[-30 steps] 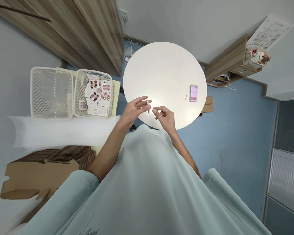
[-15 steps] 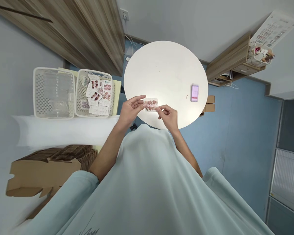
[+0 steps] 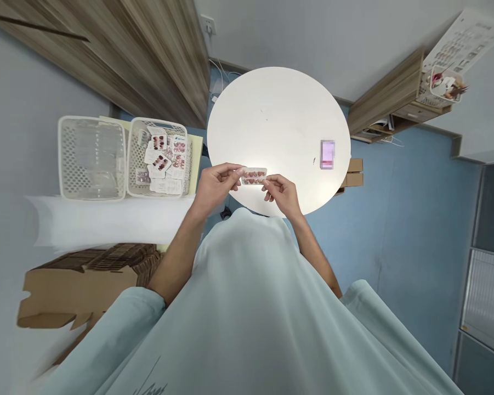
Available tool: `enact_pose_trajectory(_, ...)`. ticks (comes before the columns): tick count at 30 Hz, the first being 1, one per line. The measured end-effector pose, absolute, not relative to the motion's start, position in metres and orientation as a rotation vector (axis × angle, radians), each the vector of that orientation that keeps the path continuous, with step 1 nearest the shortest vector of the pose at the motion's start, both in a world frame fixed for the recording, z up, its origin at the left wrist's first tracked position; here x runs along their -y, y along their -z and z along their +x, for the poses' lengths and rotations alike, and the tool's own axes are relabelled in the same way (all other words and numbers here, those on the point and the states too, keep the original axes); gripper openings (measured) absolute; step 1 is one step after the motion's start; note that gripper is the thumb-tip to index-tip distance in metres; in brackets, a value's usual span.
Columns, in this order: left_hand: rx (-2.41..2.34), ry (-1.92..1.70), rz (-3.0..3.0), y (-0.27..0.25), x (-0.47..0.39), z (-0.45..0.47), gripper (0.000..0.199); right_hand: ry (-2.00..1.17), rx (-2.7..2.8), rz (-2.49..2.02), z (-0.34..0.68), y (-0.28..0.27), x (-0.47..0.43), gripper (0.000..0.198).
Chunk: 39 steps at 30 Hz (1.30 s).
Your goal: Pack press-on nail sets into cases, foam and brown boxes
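**Nail card turned flat between both hands**

Since a second ago the small card of press-on nails (image 3: 254,176) has swung from edge-on to face-up, and it now shows its row of reddish nails to the camera. It is held level just above the near edge of the round white table (image 3: 277,118), not resting on it. The left hand (image 3: 216,184) pinches the card's left end between thumb and fingertips; the right hand (image 3: 282,192) pinches the right end the same way. Both hands are closed on the card, a card's length apart.

As to progress, this one card looks to be under inspection or mid-handling, out of any container and not yet put down. Off the table's left edge, the basket of nail cards (image 3: 160,159) holds a loose heap of similar cards, which suggests more remain. The basket beside it (image 3: 91,156) seems to hold only clear packaging. A pink phone-like object (image 3: 327,154), blurred, lies near the table's right edge. Flattened cardboard boxes (image 3: 82,285) sit on the floor at lower left.
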State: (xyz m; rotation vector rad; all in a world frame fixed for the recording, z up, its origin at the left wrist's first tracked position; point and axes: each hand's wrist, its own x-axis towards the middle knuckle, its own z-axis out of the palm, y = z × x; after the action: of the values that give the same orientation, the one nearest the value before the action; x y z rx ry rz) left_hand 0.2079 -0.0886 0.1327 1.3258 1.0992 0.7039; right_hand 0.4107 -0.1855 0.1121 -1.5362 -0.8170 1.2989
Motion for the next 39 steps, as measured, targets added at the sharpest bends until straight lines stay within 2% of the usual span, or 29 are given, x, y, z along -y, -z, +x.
enact_pose_trajectory(6,-1.071,-0.589,1.315,-0.146,0.099,0.207,0.058,-1.29,0.819,-1.523,0.422,-0.118,0.185,0.057)
enact_pose_trajectory(16,-1.069,-0.497,1.336,-0.134,0.118,0.211,0.051,-1.119,0.856,-1.57,0.435,-0.119,0.183,0.039)
enact_pose_trajectory(22,-1.062,-0.527,1.281,-0.138,0.119,0.217,0.065,-1.2,0.959,-1.53,0.446,-0.118,0.188,0.031)
enact_pose_trajectory(27,-1.107,-0.573,1.278,-0.14,0.118,0.228,0.056,-1.245,0.935,-1.531,0.447,-0.107,0.195,0.036)
enact_pose_trajectory(32,-1.17,-0.625,1.368,-0.13,0.116,0.241,0.045,-1.354,0.826,-1.534,0.443,-0.098,0.203,0.051)
enact_pose_trajectory(39,-1.151,-0.566,1.321,-0.112,0.113,0.253,0.051,-1.476,0.619,-1.49,0.448,-0.094,0.212,0.077)
